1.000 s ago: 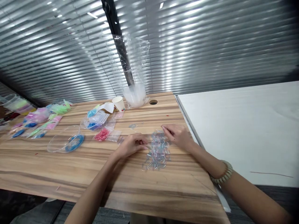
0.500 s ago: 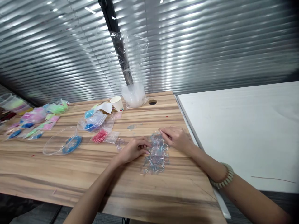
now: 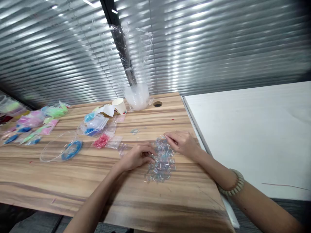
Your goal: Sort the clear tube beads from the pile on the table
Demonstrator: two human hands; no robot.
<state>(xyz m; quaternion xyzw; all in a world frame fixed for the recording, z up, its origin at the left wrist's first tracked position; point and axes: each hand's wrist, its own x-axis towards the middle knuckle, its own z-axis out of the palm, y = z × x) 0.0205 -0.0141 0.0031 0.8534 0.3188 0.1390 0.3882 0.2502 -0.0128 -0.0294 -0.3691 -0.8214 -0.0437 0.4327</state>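
A loose spread of small, shiny, clear-bluish tube beads (image 3: pixel 161 165) lies on the wooden table between my hands. My left hand (image 3: pixel 139 156) rests at the left side of the spread, fingers curled and thumb close to the fingertips; whatever they hold is too small to make out. At the upper edge of the beads, my right hand (image 3: pixel 181 142) has thumb and index finger pinched together, and anything between them is too tiny to name. A beaded bracelet (image 3: pixel 234 184) circles my right wrist. A smaller bead cluster (image 3: pixel 122 149) sits left of my left hand.
Left of the hands lie a bag of red beads (image 3: pixel 101 141), a clear round lid with blue beads (image 3: pixel 71 150) and several coloured packets (image 3: pixel 34 121). At the back stand a paper cup (image 3: pixel 119 106) and bagged plastic bowls (image 3: pixel 137 97). A white table (image 3: pixel 247 136) adjoins on the right.
The view has shifted slightly, so the things on the left appear a little farther left. Both hands stay nearly in place over the beads.
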